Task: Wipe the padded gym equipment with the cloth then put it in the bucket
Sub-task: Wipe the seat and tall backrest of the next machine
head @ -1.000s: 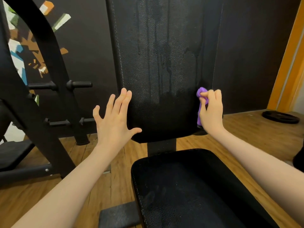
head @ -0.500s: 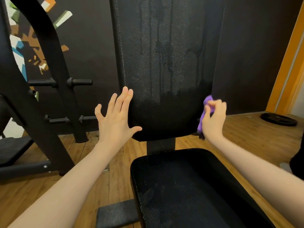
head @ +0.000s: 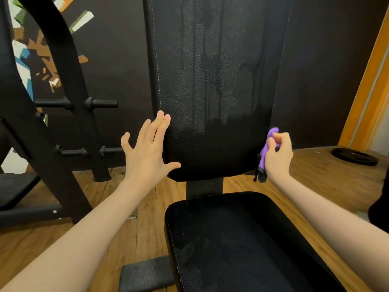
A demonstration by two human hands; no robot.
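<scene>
The back pad is black with a pebbled leather grain, pale stitching down its left edge, and darker wet streaks running down above a darker damp band near its lower edge. The seat pad is the same grained black with light stitching along its rim. The cloth is bright purple, with a black end at the bottom. The floor is warm honey-brown wood planks. The wall is dark brown-black. The rack is matte black. The mural shows white, blue, green, orange and brown shards. The door frame is orange. The weight plate is black.
</scene>
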